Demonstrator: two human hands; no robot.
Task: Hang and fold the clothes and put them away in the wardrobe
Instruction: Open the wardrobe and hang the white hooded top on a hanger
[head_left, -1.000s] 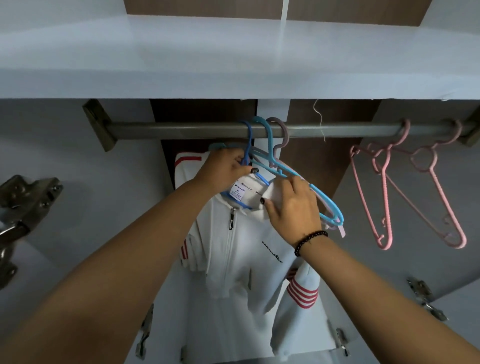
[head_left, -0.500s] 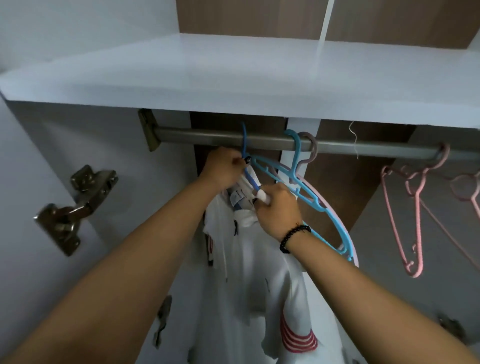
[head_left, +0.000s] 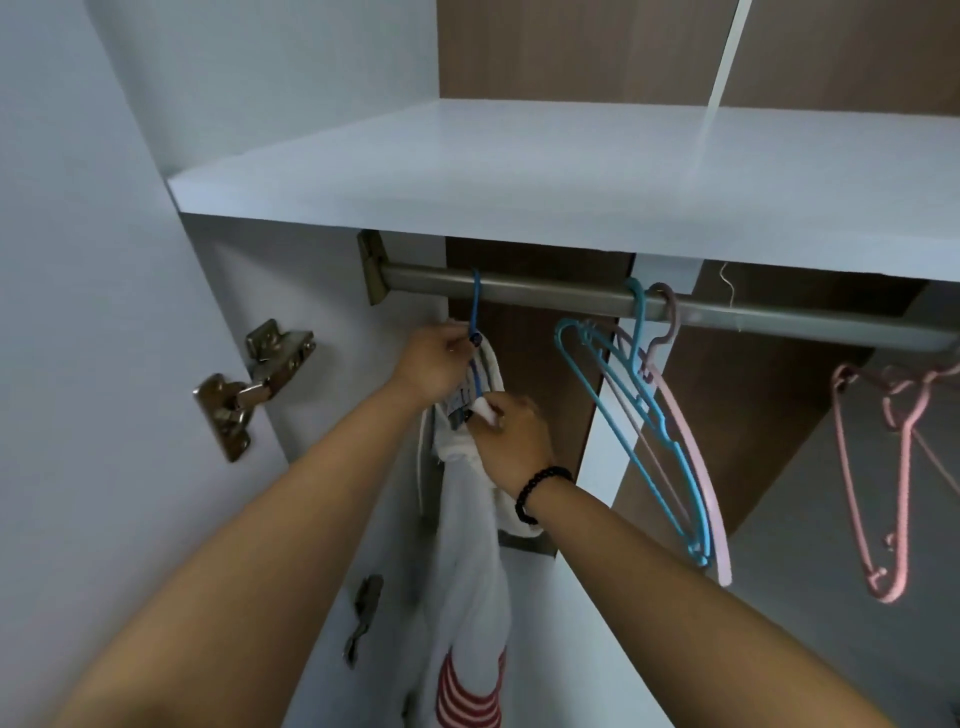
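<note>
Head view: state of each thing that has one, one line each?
white jacket: hanging on the blue hanger, at the rail's left end
blue hanger: hooked on the rail
left hand: grips the hanger neck
right hand: pinches the jacket collar
teal hanger: hooked on rail, bare
pale pink hanger: hooked on rail, bare
pink hangers: hooked on rail, bare

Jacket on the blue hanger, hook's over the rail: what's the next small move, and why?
Probably let go with both hands. The blue hanger already hooks the rail near its left end, and the jacket hangs straight below, apart from the empty hangers; left hand and right hand only steady the collar.
</note>
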